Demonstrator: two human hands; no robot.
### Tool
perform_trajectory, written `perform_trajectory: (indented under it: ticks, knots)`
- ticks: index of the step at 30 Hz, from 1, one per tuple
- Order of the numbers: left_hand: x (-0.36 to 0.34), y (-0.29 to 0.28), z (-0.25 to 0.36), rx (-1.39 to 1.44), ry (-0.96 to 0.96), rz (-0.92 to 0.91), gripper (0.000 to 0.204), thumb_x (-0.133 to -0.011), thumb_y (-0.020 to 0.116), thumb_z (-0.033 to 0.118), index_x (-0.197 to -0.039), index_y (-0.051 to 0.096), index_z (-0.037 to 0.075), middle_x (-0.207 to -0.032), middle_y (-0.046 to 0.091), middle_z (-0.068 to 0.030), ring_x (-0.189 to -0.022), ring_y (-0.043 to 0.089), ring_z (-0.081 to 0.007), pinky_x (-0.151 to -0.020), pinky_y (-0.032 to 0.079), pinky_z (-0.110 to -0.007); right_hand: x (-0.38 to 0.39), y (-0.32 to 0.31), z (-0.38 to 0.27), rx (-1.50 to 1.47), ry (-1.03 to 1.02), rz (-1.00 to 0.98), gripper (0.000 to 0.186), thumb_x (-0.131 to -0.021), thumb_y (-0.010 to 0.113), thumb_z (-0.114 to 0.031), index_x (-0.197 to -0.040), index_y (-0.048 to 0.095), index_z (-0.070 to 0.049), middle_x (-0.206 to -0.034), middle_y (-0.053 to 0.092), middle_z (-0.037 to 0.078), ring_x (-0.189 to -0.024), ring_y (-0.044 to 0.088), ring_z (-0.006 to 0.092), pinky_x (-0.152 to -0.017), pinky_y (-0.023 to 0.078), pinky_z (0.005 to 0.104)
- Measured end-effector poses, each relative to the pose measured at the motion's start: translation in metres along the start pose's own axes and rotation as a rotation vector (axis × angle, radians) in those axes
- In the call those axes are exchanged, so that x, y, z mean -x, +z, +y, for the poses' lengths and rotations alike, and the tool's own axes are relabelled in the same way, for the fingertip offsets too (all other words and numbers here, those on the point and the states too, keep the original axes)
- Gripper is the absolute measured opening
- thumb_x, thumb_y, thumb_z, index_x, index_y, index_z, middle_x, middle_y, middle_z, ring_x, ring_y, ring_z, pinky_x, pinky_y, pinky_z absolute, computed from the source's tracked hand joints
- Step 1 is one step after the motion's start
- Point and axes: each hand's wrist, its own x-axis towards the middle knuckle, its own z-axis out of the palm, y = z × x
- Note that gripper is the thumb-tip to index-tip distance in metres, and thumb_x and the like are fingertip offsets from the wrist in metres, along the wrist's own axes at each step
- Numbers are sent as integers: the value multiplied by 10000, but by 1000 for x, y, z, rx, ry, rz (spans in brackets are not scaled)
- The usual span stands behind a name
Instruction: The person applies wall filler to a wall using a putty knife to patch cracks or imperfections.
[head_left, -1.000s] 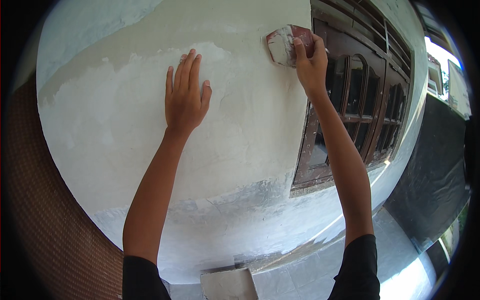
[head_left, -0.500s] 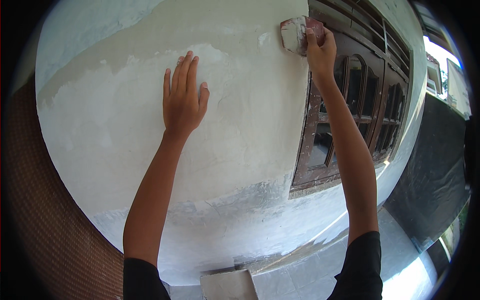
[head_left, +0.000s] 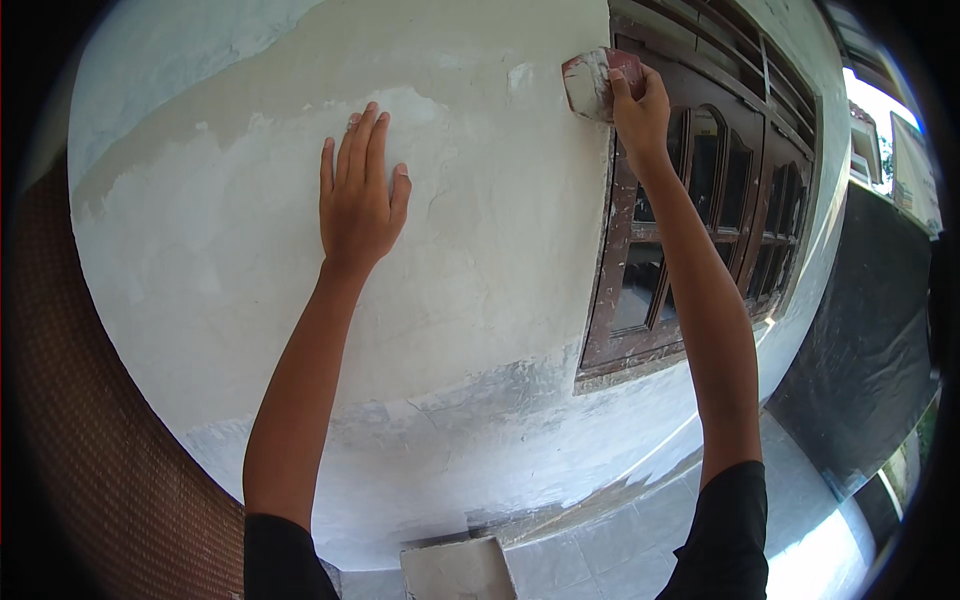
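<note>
My left hand (head_left: 358, 195) lies flat on a white plastered wall (head_left: 200, 260), fingers together and pointing up, holding nothing. My right hand (head_left: 640, 105) is raised high at the wall's right edge and grips a small reddish block smeared with white plaster (head_left: 590, 82). The block presses against the wall just left of a dark wooden window frame (head_left: 620, 300). A small white patch of plaster (head_left: 520, 75) shows on the wall just left of the block.
The wooden window with glass panes (head_left: 720, 200) runs along the right. Below the wall lies a tiled floor (head_left: 620, 540). A pale flat board with plaster (head_left: 458, 570) sits at the bottom centre. A brown woven surface (head_left: 90, 450) is at the left, a dark sheet (head_left: 870, 340) at the right.
My right hand has slid the block up and to the right along the wall, toward the window frame's top corner. My left hand has stayed in place.
</note>
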Motion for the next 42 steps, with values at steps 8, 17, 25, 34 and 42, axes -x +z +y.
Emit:
perform_trajectory:
  ticks: [8,17,25,34,42]
  knots:
    - [0,2,2,2,2,13,577,-944,511,140,-1501,371,86,-1581,357,-56,-1464,338,-250,-1198,230,-515,3,-5,18,-270,94,53,380,-940,653,-190,-1241,571,27,-1143,650,151,-1036,630,216,-943,472,321]
    - [3,3,1,10,-1,15,573,-943,512,139,-1496,376,75,-1574,367,-61,-1459,345,-251,-1196,234,-516,6,-4,25,-321,125,152,404,-940,660,-215,-1245,567,34,-1148,642,152,-1031,629,226,-921,489,343]
    - [4,2,-1,-4,-6,12,569,-943,516,140,-1493,381,83,-1570,374,-51,-1458,347,-243,-1197,238,-512,12,-1,30,-310,144,131,402,-939,667,-210,-1240,573,39,-1153,640,145,-1011,625,196,-922,487,329]
    - [2,2,0,-79,7,39,548,-940,543,181,-1465,431,72,-1537,436,-68,-1424,411,-219,-1195,264,-475,28,-4,22,-369,159,81,385,-941,670,-202,-1230,574,33,-1123,645,128,-994,634,203,-897,481,298]
    - [-3,1,2,-65,12,47,544,-942,540,182,-1464,433,73,-1537,435,-69,-1425,410,-223,-1193,269,-480,23,-21,38,-426,313,313,333,-950,655,-177,-1198,589,35,-1128,640,136,-989,636,193,-911,485,328]
